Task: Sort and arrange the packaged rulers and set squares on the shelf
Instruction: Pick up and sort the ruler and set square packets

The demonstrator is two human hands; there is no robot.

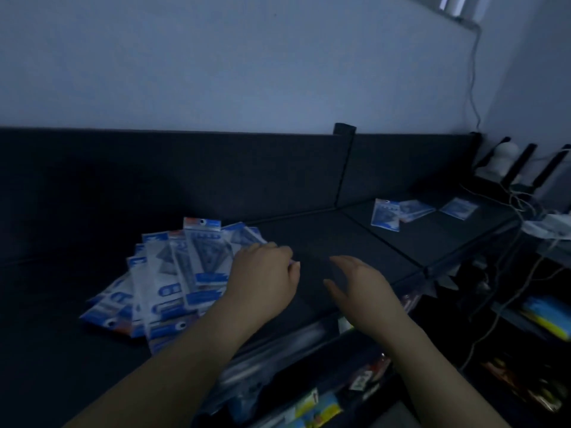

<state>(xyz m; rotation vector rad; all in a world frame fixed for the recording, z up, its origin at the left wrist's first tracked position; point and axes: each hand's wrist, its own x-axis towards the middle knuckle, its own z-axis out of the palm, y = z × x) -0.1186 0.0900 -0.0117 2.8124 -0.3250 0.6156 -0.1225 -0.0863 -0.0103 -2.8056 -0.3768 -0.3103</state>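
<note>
Head view: fanned pile of packets at centre-left on shelf, long axes toward frame top. Left hand nearer, on pile's right edge, fingers curled, grip hidden. Right hand slack, empty, just right.

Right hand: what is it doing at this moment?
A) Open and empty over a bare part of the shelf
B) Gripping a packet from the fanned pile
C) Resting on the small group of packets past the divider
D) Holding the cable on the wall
A: the right hand shows spread fingers with nothing in them, over the dark shelf. Only the left hand is at the fanned pile of packets.
</note>
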